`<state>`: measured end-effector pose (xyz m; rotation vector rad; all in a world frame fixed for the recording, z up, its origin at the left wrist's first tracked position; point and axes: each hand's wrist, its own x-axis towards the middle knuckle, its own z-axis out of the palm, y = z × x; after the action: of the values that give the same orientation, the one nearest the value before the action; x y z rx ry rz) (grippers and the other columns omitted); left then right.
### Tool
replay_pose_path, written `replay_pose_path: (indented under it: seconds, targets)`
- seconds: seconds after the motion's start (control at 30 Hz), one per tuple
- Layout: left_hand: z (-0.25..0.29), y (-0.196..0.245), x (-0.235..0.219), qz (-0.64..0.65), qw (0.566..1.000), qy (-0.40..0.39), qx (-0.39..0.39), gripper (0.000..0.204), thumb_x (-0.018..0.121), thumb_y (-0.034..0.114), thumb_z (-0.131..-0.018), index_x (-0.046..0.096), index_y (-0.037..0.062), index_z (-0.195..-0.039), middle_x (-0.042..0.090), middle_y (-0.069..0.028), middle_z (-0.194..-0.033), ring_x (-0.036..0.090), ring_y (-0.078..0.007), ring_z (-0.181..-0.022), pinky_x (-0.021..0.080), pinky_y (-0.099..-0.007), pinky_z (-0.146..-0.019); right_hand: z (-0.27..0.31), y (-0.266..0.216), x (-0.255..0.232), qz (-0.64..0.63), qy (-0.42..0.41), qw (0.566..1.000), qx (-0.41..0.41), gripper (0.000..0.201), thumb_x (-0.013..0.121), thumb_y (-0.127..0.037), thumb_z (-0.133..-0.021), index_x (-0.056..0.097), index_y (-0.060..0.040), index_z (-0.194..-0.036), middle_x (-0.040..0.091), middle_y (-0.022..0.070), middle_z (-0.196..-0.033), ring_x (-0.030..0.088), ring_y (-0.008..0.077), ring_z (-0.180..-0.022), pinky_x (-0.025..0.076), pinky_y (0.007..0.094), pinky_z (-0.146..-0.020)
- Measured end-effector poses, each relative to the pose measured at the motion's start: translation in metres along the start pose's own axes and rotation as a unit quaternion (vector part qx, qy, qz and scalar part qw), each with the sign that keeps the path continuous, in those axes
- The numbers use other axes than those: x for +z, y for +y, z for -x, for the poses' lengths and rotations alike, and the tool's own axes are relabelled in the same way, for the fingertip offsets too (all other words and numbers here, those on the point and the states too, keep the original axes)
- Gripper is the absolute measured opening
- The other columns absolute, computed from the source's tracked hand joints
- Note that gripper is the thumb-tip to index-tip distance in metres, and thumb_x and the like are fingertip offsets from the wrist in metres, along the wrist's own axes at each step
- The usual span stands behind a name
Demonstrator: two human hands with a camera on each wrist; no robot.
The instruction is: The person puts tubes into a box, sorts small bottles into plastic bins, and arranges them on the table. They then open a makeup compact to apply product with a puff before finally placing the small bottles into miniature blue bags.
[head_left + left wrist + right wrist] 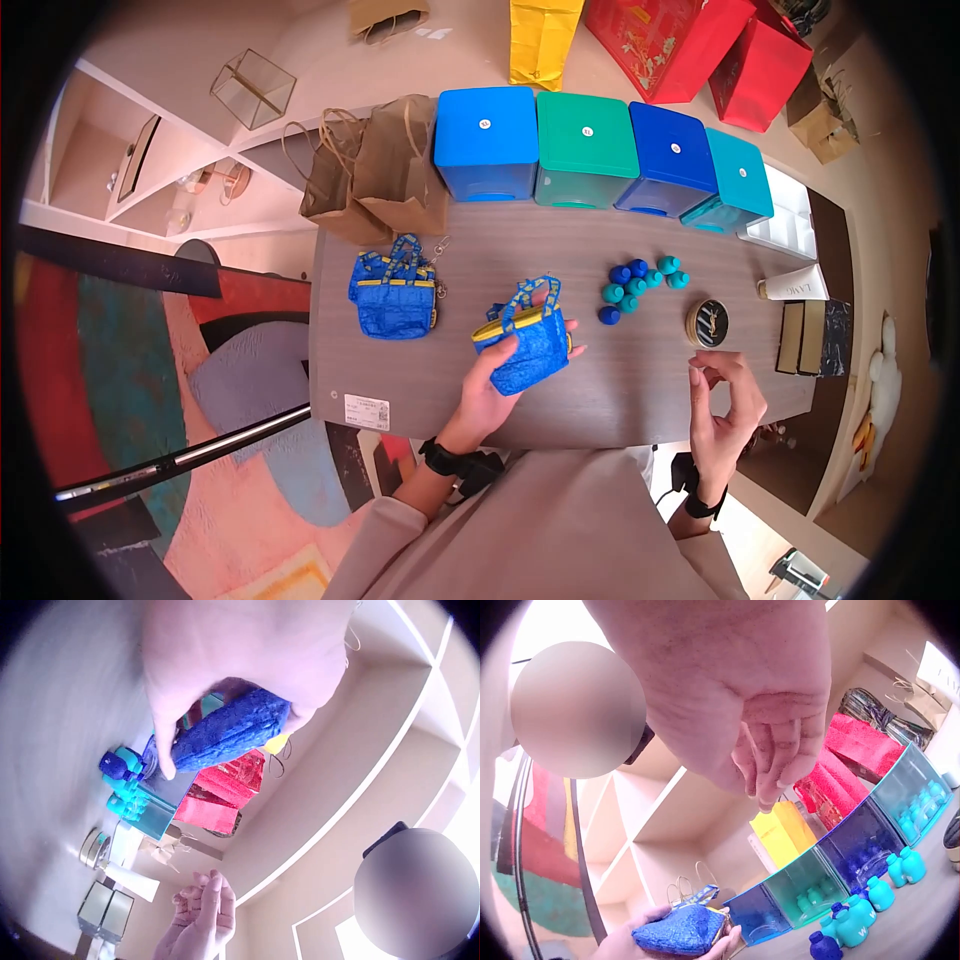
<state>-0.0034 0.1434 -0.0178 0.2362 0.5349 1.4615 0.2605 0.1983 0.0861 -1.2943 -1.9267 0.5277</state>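
My left hand (482,392) grips a small blue tote bag (536,358) with yellow zip trim and patterned handles, above the front of the table. The thumb lies across its near side and fingertips show at its right edge. In the right wrist view the same bag lies in the palm. To the right, my right hand (728,412) hangs near the table's front edge, fingers loosely bent toward the thumb, with nothing visible between them. Another blue tote bag (396,306), with a chain, stands at the table's left, apparently in front of a further one.
Several small blue and teal bottles (628,287) cluster right of centre. A round tin (708,323), white tube (794,284) and dark boxes (816,338) line the right side. Four-sided lidded bins (587,135) stand along the back, beside brown paper bags (400,170).
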Motion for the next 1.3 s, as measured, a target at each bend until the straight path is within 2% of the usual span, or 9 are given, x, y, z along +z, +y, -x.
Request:
replay_pose_path:
  seconds: [0.23, 0.4, 0.57, 0.73, 0.83, 1.1, 1.23, 1.27, 1.3]
  targets:
    - [0.006, 0.015, -0.004, -0.290, 0.954, -0.044, -0.056, 0.050, 0.090, 0.007, -0.092, 0.066, 0.0036, -0.135, 0.070, -0.0096, -0.142, 0.067, -0.0186, -0.128, 0.052, -0.0339, -0.111, -0.004, -0.006, 0.019, -0.042, -0.086, 0.995, 0.020, 0.030, 0.078, 0.008, -0.092, 0.072, 0.0034, -0.121, 0.076, 0.0168, -0.110, 0.070, 0.0261, -0.084, 0.056, 0.0345, -0.072]
    - [0.001, 0.027, -0.003, -0.438, 0.885, -0.157, -0.017, 0.050, 0.094, 0.010, -0.089, 0.070, 0.0032, -0.132, 0.074, -0.0072, -0.129, 0.069, -0.0145, -0.120, 0.055, -0.0331, -0.106, -0.004, -0.008, 0.039, -0.136, -0.219, 0.966, 0.003, 0.046, 0.079, -0.005, -0.097, 0.062, 0.0022, -0.139, 0.073, 0.0229, -0.127, 0.072, 0.0398, -0.113, 0.059, 0.0438, -0.093]
    - [-0.004, 0.023, -0.004, -0.363, 0.926, -0.101, -0.008, 0.062, 0.092, 0.005, -0.088, 0.063, 0.0031, -0.142, 0.073, -0.0073, -0.131, 0.070, -0.0168, -0.123, 0.055, -0.0349, -0.109, 0.021, -0.001, 0.057, -0.242, -0.325, 0.904, 0.138, 0.047, 0.075, -0.011, -0.104, 0.054, 0.0020, -0.145, 0.076, 0.0258, -0.113, 0.076, 0.0439, -0.111, 0.057, 0.0441, -0.099]
    - [-0.004, -0.001, -0.018, -0.514, 0.856, -0.022, 0.057, 0.078, 0.091, 0.006, -0.090, 0.047, 0.0032, -0.154, 0.062, -0.0147, -0.145, 0.061, -0.0232, -0.138, 0.046, -0.0403, -0.120, 0.031, 0.010, 0.056, -0.199, -0.315, 0.900, 0.225, 0.034, 0.069, -0.001, -0.105, 0.056, 0.0002, -0.137, 0.078, 0.0232, -0.104, 0.077, 0.0288, -0.086, 0.058, 0.0365, -0.076]
    - [0.010, -0.020, -0.024, -0.588, 0.785, 0.073, 0.184, 0.077, 0.092, 0.007, -0.088, 0.049, 0.0032, -0.152, 0.057, -0.0150, -0.148, 0.057, -0.0253, -0.141, 0.044, -0.0419, -0.122, 0.034, 0.012, 0.058, -0.164, -0.246, 0.939, 0.178, 0.030, 0.068, 0.002, -0.105, 0.057, -0.0002, -0.132, 0.078, 0.0210, -0.096, 0.072, 0.0235, -0.072, 0.053, 0.0339, -0.066]
    - [0.057, -0.026, 0.012, -0.718, 0.681, 0.029, 0.140, 0.092, 0.095, 0.013, -0.080, 0.045, -0.0007, -0.156, 0.049, -0.0231, -0.155, 0.050, -0.0456, -0.140, 0.044, -0.0516, -0.120, 0.031, -0.027, 0.068, -0.159, -0.255, 0.954, 0.012, 0.021, 0.074, -0.002, -0.101, 0.062, -0.0013, -0.118, 0.077, 0.0179, -0.088, 0.075, 0.0379, -0.071, 0.060, 0.0448, -0.067]
    - [0.057, -0.032, -0.012, -0.663, 0.727, 0.014, 0.177, 0.075, 0.081, 0.008, -0.090, 0.047, -0.0027, -0.156, 0.050, -0.0263, -0.160, 0.053, -0.0480, -0.144, 0.048, -0.0529, -0.118, 0.027, -0.053, 0.086, -0.192, -0.319, 0.909, -0.188, 0.022, 0.077, -0.003, -0.095, 0.065, 0.0003, -0.112, 0.074, 0.0165, -0.091, 0.074, 0.0348, -0.077, 0.060, 0.0445, -0.069]
    - [0.056, -0.040, -0.021, -0.480, 0.867, 0.065, 0.118, 0.065, 0.075, 0.005, -0.091, 0.055, -0.0019, -0.152, 0.058, -0.0255, -0.156, 0.059, -0.0462, -0.140, 0.052, -0.0507, -0.115, 0.024, -0.059, 0.090, -0.199, -0.338, 0.894, -0.217, 0.025, 0.075, -0.002, -0.090, 0.065, 0.0000, -0.113, 0.072, 0.0144, -0.089, 0.073, 0.0347, -0.078, 0.060, 0.0458, -0.070]
    - [0.061, -0.038, -0.029, -0.481, 0.867, 0.063, 0.117, 0.065, 0.075, 0.005, -0.091, 0.055, -0.0019, -0.152, 0.058, -0.0255, -0.156, 0.059, -0.0462, -0.140, 0.052, -0.0507, -0.115, 0.023, -0.062, 0.092, -0.199, -0.336, 0.895, -0.216, 0.025, 0.075, -0.002, -0.090, 0.065, 0.0000, -0.113, 0.072, 0.0144, -0.089, 0.073, 0.0347, -0.078, 0.060, 0.0458, -0.070]
